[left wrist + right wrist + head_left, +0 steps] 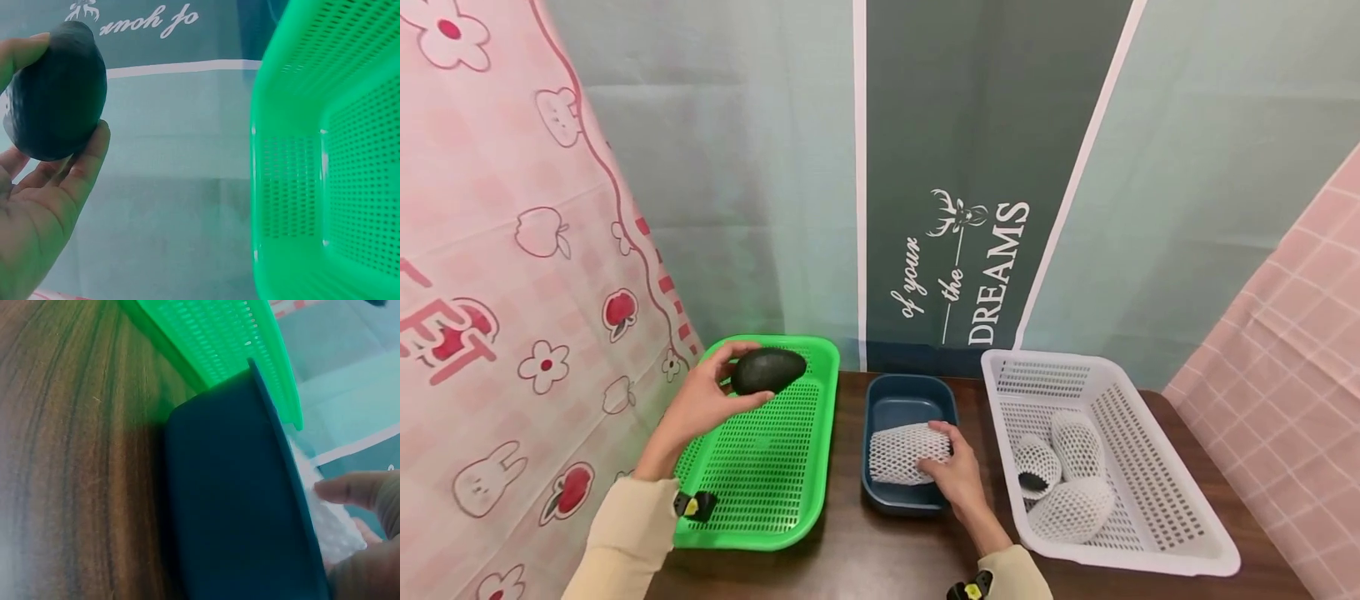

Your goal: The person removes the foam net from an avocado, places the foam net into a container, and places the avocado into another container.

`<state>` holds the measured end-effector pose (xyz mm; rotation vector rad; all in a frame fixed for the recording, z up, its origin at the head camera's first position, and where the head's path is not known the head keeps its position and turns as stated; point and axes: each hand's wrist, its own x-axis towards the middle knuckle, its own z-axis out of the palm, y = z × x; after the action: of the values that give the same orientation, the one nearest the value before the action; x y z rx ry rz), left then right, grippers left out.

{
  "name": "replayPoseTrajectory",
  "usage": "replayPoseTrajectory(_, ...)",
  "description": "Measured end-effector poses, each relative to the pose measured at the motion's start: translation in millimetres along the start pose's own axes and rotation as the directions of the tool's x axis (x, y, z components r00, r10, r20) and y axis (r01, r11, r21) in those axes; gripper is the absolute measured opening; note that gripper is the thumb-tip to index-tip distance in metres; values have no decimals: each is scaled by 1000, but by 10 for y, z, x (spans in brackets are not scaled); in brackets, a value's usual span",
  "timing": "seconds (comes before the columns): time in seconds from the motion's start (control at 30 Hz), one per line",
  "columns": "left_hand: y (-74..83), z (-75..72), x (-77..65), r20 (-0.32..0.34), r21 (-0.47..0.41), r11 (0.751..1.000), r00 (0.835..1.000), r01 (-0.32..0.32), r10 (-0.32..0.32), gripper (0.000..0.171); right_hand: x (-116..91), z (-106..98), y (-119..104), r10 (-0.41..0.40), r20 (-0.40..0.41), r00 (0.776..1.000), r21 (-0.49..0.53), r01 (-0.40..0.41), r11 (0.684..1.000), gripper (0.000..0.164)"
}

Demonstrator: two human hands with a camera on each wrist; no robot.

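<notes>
My left hand (pixel 703 400) grips a dark, smooth avocado (pixel 769 372) between thumb and fingers, above the far part of a green basket (pixel 767 467). The left wrist view shows the same avocado (pixel 62 94) bare, its narrower end upward. In the middle, my right hand (pixel 958 473) pinches a white foam net sleeve (pixel 898 454) at its right end. That sleeve lies in the front half of a dark blue tub (pixel 910 408). Seen from the right wrist, the tub's wall (pixel 231 487) hides most of the sleeve; whether anything is inside it, I cannot tell.
To the right stands a white basket (pixel 1150 475) with netted fruits (pixel 1075 508) in its left part; one shows a dark end. All containers stand on a brown wooden table (pixel 865 558). Fabric curtains (pixel 775 167) hang behind and at both sides.
</notes>
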<state>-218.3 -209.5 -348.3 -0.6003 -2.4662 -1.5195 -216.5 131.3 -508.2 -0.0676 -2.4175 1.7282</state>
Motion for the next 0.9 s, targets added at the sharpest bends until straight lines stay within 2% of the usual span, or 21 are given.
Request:
replayPoseTrajectory(0.17, -207, 43, 239, 26, -40, 998, 998, 52, -51, 59, 45, 6, -7, -13, -7, 1000, -202, 12, 979, 56)
replayPoseTrajectory(0.27, -333, 83, 341, 36, -51, 997, 998, 56, -54, 60, 58, 39, 1, -25, 6, 1000, -251, 26, 968, 55)
replayPoseTrajectory(0.5, -640, 121, 455, 64, -46, 990, 990, 133, -130, 63, 74, 156, 13, -5, 63, 998, -292, 23, 956, 58)
replayPoseTrajectory(0.73, -928, 159, 534, 148, -29, 986, 977, 163, -157, 66, 87, 189, 60, 16, 101, 995, -309, 16, 951, 59)
replayPoseTrajectory(0.9, -1127, 200, 572, 198, -40, 978, 961, 205, -193, 71, 61, 200, 71, 5, 130, 991, -338, 40, 940, 61)
